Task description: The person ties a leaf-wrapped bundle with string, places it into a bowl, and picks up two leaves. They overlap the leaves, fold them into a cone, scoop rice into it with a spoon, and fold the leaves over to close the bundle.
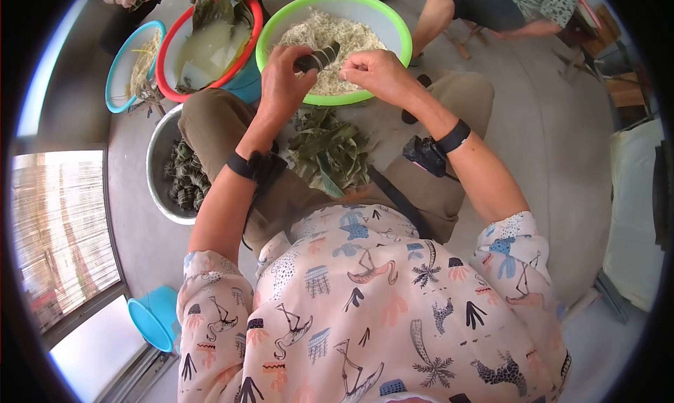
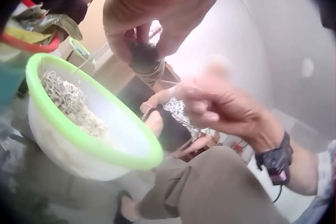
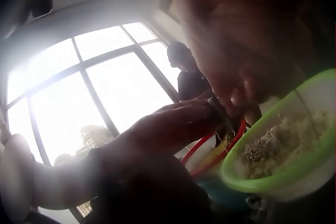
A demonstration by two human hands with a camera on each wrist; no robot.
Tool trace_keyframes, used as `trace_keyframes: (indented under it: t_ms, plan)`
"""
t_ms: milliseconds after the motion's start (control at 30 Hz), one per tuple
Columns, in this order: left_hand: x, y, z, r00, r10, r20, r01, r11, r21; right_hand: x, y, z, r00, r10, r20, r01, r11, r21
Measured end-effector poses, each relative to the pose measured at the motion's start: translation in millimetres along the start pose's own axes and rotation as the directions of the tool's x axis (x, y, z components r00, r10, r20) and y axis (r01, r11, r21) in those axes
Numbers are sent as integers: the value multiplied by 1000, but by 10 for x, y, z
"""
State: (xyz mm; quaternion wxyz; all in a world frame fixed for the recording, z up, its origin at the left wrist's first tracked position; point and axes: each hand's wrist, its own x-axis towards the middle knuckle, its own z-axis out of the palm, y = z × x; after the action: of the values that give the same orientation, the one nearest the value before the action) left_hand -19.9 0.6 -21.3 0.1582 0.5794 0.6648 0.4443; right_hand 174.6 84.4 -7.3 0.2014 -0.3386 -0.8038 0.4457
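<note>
My left hand (image 1: 286,78) grips a dark, leaf-wrapped rice dumpling (image 1: 324,57) above the green-rimmed basin (image 1: 403,39). Pale string (image 2: 152,73) is wound round the dumpling, seen below the fingers in the left wrist view. A taut end of it runs to my right hand (image 1: 382,74), whose thumb and fingertips pinch it a short way to the right. Rice (image 1: 351,36) fills much of the basin, with a bundle of strings (image 2: 65,95) on top. In the right wrist view, both hands are dark against the window, and the dumpling is mostly hidden.
Loose leaves (image 1: 330,150) lie on the floor between my knees. A metal bowl (image 1: 156,185) of wrapped dumplings stands left. Beyond it are a red-rimmed basin (image 1: 163,69) with leaves in liquid and a blue-rimmed basin (image 1: 112,87). Other people sit opposite. A blue bucket (image 1: 151,319) is at lower left.
</note>
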Motion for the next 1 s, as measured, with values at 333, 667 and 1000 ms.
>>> trace_keyframes:
  t_ms: [333,667,1000]
  plan:
    - [-229,69,227,941,272,202,-303,943,139,196,164,-73,937,223,270,-332,813,478]
    - [-506,-150,410,951,227,212,-271,939,210,331,411,176,945,-252,209,275,957,-89]
    - [-421,-225,399,981,152,118,-173,967,189,120,495,340,994,111,-4,-111,991,-77]
